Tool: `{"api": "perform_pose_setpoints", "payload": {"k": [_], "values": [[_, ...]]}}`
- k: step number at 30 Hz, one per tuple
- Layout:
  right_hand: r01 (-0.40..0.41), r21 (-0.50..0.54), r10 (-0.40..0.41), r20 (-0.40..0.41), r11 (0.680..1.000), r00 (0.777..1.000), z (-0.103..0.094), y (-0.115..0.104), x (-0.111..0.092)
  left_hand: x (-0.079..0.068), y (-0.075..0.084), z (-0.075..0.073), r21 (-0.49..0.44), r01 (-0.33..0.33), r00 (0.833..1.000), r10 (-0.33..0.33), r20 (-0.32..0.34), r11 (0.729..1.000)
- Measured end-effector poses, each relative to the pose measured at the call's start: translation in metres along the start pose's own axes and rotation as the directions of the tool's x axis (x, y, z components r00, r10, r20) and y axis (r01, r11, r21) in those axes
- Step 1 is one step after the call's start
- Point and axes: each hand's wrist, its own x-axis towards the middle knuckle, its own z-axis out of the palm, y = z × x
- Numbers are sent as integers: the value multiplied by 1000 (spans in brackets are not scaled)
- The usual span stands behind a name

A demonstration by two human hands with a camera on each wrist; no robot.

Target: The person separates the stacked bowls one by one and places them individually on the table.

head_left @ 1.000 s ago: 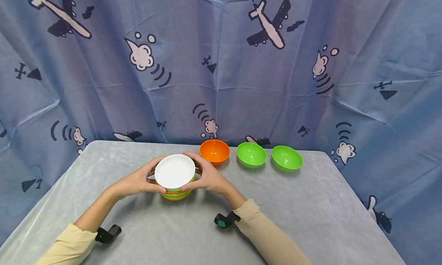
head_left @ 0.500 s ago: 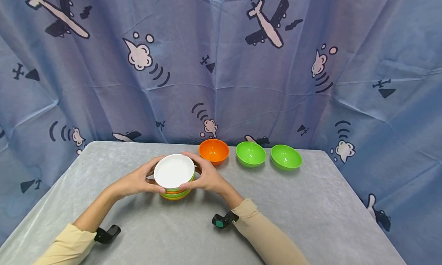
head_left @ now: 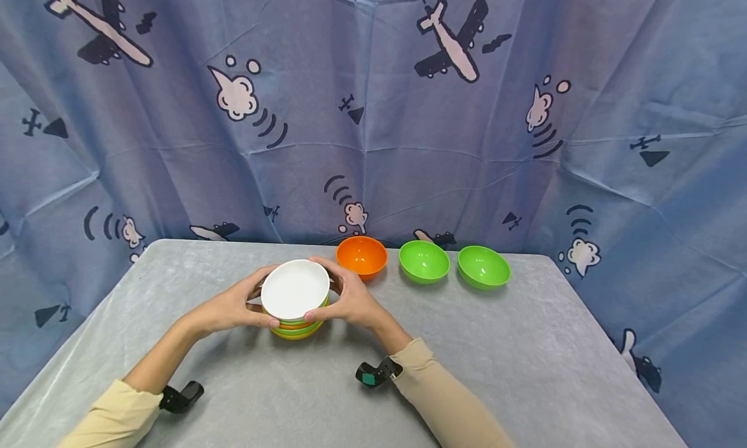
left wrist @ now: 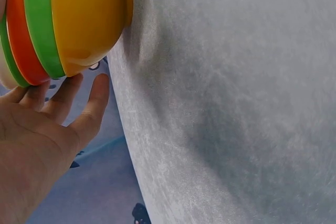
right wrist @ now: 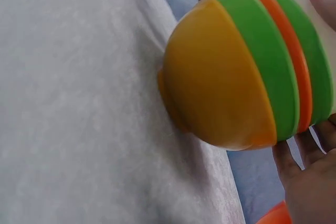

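Observation:
Both hands grip a stack of nested bowls at the left middle of the table in the head view. Topmost is a white bowl [head_left: 295,289]. Below it come green, orange [right wrist: 286,51] and green [left wrist: 39,19] rims, with a yellow bowl [right wrist: 215,77] lowest. My left hand [head_left: 230,310] curves round the left side, thumb at the front. From the right, my right hand [head_left: 355,299] does the same, its thumb near the other. The yellow bowl's foot is at the tabletop; whether it touches, I cannot tell.
An orange bowl [head_left: 362,257] and two green bowls, one in the middle [head_left: 424,262] and one at the right [head_left: 484,267], stand in a row along the back of the grey-covered table [head_left: 496,370]. Behind it hangs a blue curtain [head_left: 303,111] printed with airplanes.

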Motion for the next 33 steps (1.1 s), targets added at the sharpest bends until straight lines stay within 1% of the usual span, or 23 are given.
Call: {"api": "perform_pose_setpoints", "payload": {"k": [5,14,22,27,33], "values": [[21,19,-21,-17,1000,1000,-2,8,0,0,0,1,2,7,1000,-7,-11,1000],[106,78,-101,-61,991,993,-7,-1,0,0,-1,2,-1,-11,1000,11,-9,1000],[105,178,-87,-106,978,991,-14,-7,0,0,-3,2,-4,-31,999,31,-5,1000],[102,238,-74,-125,966,989,-20,-10,-2,0,-4,2,-16,-23,1000,22,-3,1000],[98,246,-64,-142,964,988,-31,-14,-7,0,-4,2,-9,0,1000,0,-14,1000]]}}
